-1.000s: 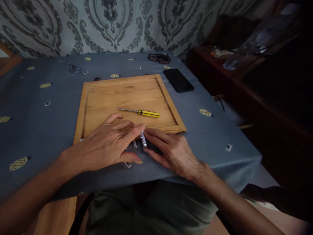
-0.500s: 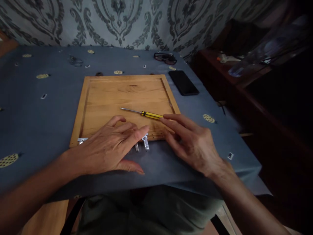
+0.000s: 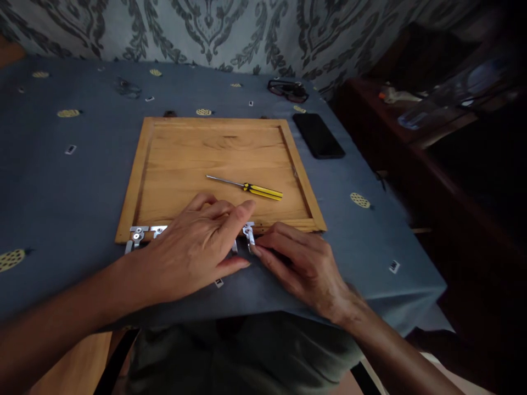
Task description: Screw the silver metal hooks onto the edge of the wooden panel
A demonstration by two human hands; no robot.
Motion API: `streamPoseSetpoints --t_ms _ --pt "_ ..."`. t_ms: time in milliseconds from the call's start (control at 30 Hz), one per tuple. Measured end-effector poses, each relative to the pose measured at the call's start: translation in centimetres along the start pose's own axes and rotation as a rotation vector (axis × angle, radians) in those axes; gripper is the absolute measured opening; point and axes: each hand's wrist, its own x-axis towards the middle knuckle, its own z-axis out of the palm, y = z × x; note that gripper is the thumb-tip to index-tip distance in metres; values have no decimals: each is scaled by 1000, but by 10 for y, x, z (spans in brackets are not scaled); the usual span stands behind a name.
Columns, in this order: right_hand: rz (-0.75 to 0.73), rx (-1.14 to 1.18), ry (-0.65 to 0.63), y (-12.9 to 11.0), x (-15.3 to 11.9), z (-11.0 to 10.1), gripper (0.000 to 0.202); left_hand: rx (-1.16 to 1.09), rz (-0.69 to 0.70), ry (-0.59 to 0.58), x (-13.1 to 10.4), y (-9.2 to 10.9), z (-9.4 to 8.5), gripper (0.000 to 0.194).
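A framed wooden panel lies flat, metal hinges along its near edge. My left hand rests over that edge, fingers stretched and thumb apart, hiding part of the hardware. To its left are a hinge and a metal plate. Close to my left fingertips, another metal hinge pokes past the edge. My right hand is closed at this hinge's near end, thumb and forefinger on it. On the panel, apart from both hands, lies a screwdriver with a yellow and black handle.
A black phone lies right of the panel on the blue tablecloth. Dark-framed glasses sit farther back. A dark red piece of furniture with a clear bottle stands to the right.
My right hand has left the screwdriver handle and moved down and left to the hinge. My left hand stays over the near edge. The view has shifted slightly.
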Motion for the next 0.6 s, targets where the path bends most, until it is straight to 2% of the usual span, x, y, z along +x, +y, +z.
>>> streamPoseSetpoints --t_ms 167,300,367,467,533,600 --pt "22 103 14 -3 0 3 18 54 -26 53 2 5 5 61" --pt "38 122 6 0 4 -4 14 83 -13 74 3 7 5 72" --pt "66 42 60 7 9 -11 13 87 -4 79 3 7 5 77" --pt "148 -249 154 26 19 -19 12 91 1 76 3 7 3 79" --pt "164 -404 124 40 26 -20 24 91 5 76 3 6 2 79" --pt "171 -461 43 52 31 -18 31 86 8 78 2 6 2 79"
